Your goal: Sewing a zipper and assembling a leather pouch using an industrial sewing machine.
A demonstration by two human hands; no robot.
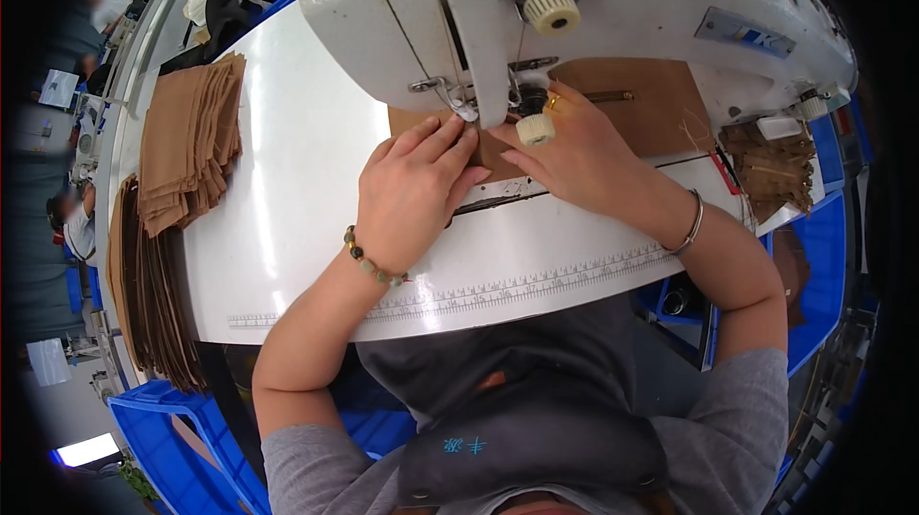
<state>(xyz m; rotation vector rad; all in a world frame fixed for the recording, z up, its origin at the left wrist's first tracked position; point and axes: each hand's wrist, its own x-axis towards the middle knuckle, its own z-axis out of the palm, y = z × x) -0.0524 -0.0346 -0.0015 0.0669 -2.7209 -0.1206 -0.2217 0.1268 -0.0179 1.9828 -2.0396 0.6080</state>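
Note:
At the white sewing machine (364, 27), my left hand (407, 185) rests on a brown fabric panel (656, 123), its fingertips pressing just left of the presser foot (464, 108) and its thumb apart. To the right of the needle area, my right hand (579, 156) lies on the same panel with thumb spread, some fingertips hidden behind the machine's lower knob (536, 127). A strip with metal, possibly a zipper (613, 97), shows on the panel behind that hand.
Stacked brown pieces (187, 137) lie on the left of the white worktable (268, 276). A brown pile (766, 170) and red-handled tool (728, 170) sit at right. Blue bins (168, 448) flank me. Other people (77, 223) work along the far left.

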